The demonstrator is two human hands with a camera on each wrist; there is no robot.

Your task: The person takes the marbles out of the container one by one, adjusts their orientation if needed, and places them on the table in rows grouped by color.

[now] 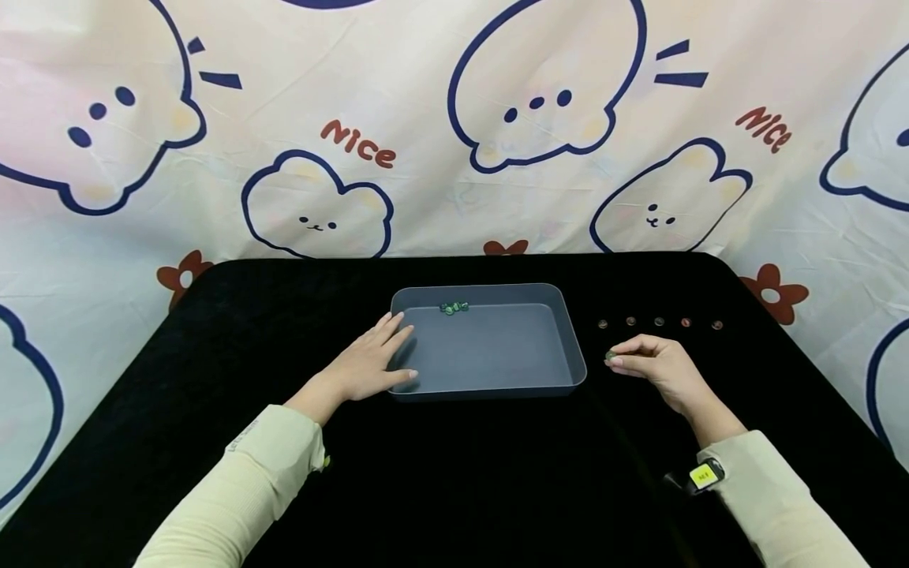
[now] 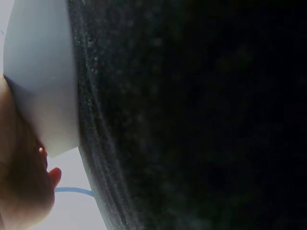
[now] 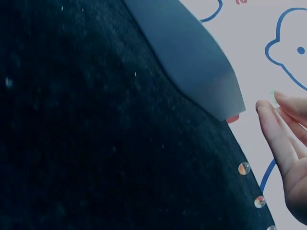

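A grey rectangular tray (image 1: 490, 347) lies on the black table. My left hand (image 1: 372, 359) spreads its fingers over the tray's left rim; in the left wrist view this hand (image 2: 21, 182) is beside the tray's outer wall (image 2: 45, 72). To the right of the tray, my right hand (image 1: 656, 367) pinches a small green marble (image 1: 610, 356) between thumb and fingertips, above the cloth. In the right wrist view the marble is mostly hidden by the fingers (image 3: 276, 134). Several green marbles (image 1: 454, 308) sit clustered along the tray's back wall, left of its middle.
Beyond the right hand, several clear glass marbles with coloured insides (image 1: 659, 322) form a spaced row on the cloth. Black cloth (image 1: 454, 481) covers the table. A pale printed curtain (image 1: 426, 181) hangs behind and at both sides.
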